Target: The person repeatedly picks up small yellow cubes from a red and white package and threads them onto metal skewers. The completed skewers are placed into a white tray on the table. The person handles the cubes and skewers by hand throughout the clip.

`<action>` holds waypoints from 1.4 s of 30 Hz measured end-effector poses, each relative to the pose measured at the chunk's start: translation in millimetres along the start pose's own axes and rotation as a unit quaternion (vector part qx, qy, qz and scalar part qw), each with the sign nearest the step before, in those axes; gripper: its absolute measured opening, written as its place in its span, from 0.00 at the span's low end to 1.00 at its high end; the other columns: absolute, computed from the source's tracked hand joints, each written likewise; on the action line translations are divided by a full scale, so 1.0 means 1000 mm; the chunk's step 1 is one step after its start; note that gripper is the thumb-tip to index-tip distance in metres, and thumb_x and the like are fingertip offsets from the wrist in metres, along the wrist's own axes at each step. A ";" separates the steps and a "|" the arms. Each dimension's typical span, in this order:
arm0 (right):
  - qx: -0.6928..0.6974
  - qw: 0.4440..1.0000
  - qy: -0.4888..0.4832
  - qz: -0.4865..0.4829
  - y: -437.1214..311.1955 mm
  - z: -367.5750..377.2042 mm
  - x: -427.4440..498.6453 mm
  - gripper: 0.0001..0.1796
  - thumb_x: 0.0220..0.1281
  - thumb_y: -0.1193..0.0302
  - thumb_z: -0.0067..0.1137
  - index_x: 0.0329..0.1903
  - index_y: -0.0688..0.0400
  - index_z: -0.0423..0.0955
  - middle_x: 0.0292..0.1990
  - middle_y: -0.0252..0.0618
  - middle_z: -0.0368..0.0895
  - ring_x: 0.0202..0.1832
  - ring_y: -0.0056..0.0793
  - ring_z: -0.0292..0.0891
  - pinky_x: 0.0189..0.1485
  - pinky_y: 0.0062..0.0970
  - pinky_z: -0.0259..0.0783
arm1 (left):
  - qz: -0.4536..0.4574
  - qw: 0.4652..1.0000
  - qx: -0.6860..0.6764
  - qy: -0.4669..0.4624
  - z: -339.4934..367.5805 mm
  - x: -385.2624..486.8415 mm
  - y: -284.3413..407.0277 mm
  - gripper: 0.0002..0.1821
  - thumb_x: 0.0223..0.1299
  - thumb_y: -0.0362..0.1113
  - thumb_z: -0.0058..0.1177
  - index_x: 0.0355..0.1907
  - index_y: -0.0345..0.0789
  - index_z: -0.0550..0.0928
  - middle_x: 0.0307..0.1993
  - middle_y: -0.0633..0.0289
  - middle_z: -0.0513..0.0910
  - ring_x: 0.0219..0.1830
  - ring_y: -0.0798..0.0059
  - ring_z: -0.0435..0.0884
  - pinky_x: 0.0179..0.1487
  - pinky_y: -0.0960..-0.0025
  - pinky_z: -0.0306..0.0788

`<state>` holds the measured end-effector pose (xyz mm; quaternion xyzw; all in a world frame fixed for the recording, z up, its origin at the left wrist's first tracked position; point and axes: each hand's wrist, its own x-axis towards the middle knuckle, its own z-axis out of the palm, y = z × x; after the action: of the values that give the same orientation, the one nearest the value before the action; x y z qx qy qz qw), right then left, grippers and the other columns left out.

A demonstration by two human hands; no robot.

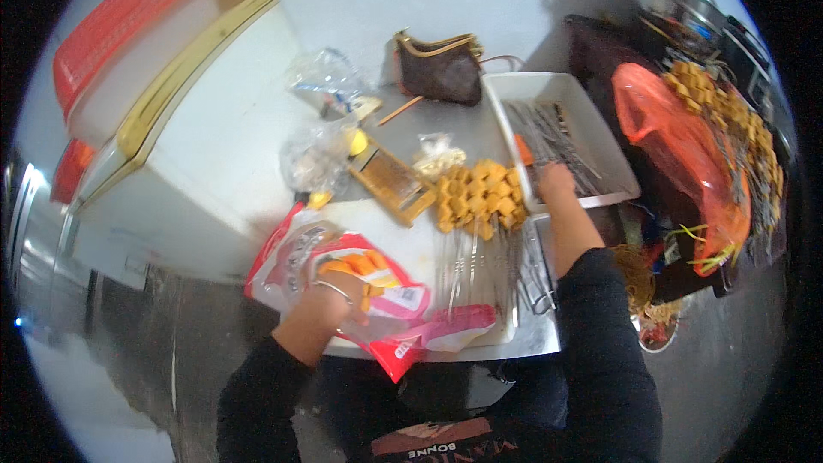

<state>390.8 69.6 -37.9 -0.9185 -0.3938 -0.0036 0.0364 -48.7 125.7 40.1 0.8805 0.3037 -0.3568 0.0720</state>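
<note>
My left hand (344, 292) reaches into an open red and white plastic bag (411, 321) that holds orange-yellow food pieces (360, 263); its fingers are partly hidden. My right hand (555, 180) is inside a white plastic tray (620, 196), at a heap of thin metal skewers (546, 128). Its fingertips are blurred, so its grip does not show. Between the hands, several skewers threaded with yellow-orange pieces (482, 196) lie side by side on a white board (421, 244), their bare metal shafts pointing towards me.
A wooden-framed grater (392, 183), clear plastic bags (315, 157) and a brown handbag (440, 67) lie beyond the board. At the right are a red plastic bag (681, 148) and more loaded skewers (739, 116). A white chest-like box (212, 122) stands at the left.
</note>
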 end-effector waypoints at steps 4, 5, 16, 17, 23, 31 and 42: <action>0.033 0.999 -0.036 0.019 -0.002 0.003 0.008 0.20 0.62 0.62 0.42 0.45 0.65 0.72 0.42 0.53 0.79 0.46 0.44 0.76 0.47 0.35 0.73 | -0.119 0.980 -0.157 -0.014 0.055 -0.004 0.016 0.28 0.48 0.54 0.55 0.47 0.36 0.77 0.43 0.50 0.80 0.47 0.56 0.78 0.51 0.60 0.70; 0.048 0.998 -0.023 0.037 0.000 0.002 0.007 0.19 0.62 0.63 0.41 0.45 0.66 0.71 0.42 0.54 0.78 0.47 0.44 0.76 0.47 0.35 0.73 | -0.139 0.972 -0.190 0.009 0.064 -0.006 0.021 0.25 0.50 0.51 0.53 0.46 0.37 0.76 0.43 0.49 0.79 0.46 0.54 0.78 0.50 0.59 0.70; 0.069 0.990 0.119 0.007 0.029 -0.080 -0.066 0.10 0.59 0.71 0.41 0.34 0.65 0.69 0.35 0.59 0.78 0.40 0.55 0.75 0.43 0.44 0.70 | -0.168 0.935 -0.271 0.157 0.091 0.005 0.042 0.14 0.59 0.34 0.37 0.43 0.32 0.76 0.37 0.43 0.80 0.43 0.49 0.79 0.46 0.54 0.73; 0.127 0.985 0.111 -0.039 0.040 -0.079 -0.084 0.09 0.58 0.71 0.43 0.34 0.65 0.69 0.34 0.59 0.77 0.40 0.56 0.74 0.42 0.44 0.69 | -0.161 0.936 -0.270 0.161 0.091 0.008 0.043 0.14 0.59 0.34 0.37 0.43 0.32 0.76 0.36 0.42 0.79 0.43 0.49 0.79 0.46 0.54 0.73; 0.617 0.787 -0.018 0.013 0.057 -0.049 -0.263 0.06 0.67 0.70 0.42 0.33 0.56 0.64 0.22 0.24 0.63 0.23 0.11 0.56 0.23 0.16 0.55 | -0.174 0.923 -0.274 0.207 0.068 -0.013 0.057 0.13 0.59 0.33 0.39 0.41 0.31 0.76 0.43 0.41 0.77 0.44 0.49 0.78 0.47 0.53 0.73; 0.590 0.777 -0.202 -0.079 -0.001 -0.045 -0.403 0.10 0.69 0.66 0.42 0.42 0.60 0.66 0.24 0.34 0.69 0.25 0.22 0.67 0.29 0.22 0.65 | 0.241 0.526 -0.785 0.220 0.044 -0.058 0.138 0.24 0.61 0.51 0.48 0.46 0.30 0.76 0.46 0.54 0.76 0.53 0.70 0.73 0.57 0.69 0.67; 0.484 0.864 -0.032 -0.137 0.000 -0.031 -0.399 0.06 0.61 0.73 0.49 0.40 0.61 0.70 0.26 0.49 0.77 0.28 0.46 0.77 0.31 0.34 0.70 | 0.383 0.633 -0.658 0.143 0.038 -0.058 0.178 0.32 0.57 0.47 0.56 0.59 0.34 0.66 0.57 0.59 0.70 0.57 0.73 0.69 0.58 0.68 0.64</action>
<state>116.3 -220.5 -21.5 -0.7219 -0.4689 0.2121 0.4626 0.6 -58.4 35.1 0.6769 0.1001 0.1276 0.7180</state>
